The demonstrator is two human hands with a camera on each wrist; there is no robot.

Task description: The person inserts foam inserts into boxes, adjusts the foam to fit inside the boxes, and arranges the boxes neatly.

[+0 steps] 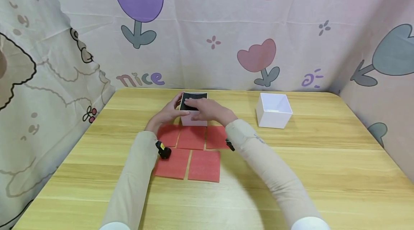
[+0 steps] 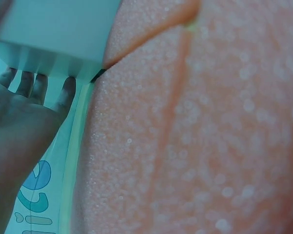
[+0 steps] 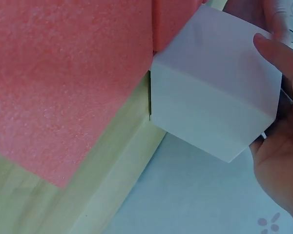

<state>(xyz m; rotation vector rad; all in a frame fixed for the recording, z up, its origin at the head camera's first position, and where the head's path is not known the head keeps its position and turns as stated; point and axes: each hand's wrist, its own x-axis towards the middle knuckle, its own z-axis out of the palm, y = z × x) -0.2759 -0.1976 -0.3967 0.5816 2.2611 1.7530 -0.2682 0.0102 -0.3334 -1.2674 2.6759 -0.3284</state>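
Note:
A white square box (image 1: 194, 121) stands near the back of the table, with black material (image 1: 198, 96) in its open top. My left hand (image 1: 166, 115) grips the box from the left, its thumb along the front by the rim and its other fingers at the far side. From the right, my right hand (image 1: 211, 110) reaches over the top; its fingers touch the black material and its thumb rests against the front wall. The right wrist view shows that thumb on the smooth white box (image 3: 210, 107). What lies under the black material is hidden.
Several red foam squares (image 1: 204, 167) lie in two rows in front of the box, partly under my wrists. To the right stands another white open box (image 1: 275, 118). A printed cloth (image 1: 200, 57) hangs behind the table's back edge.

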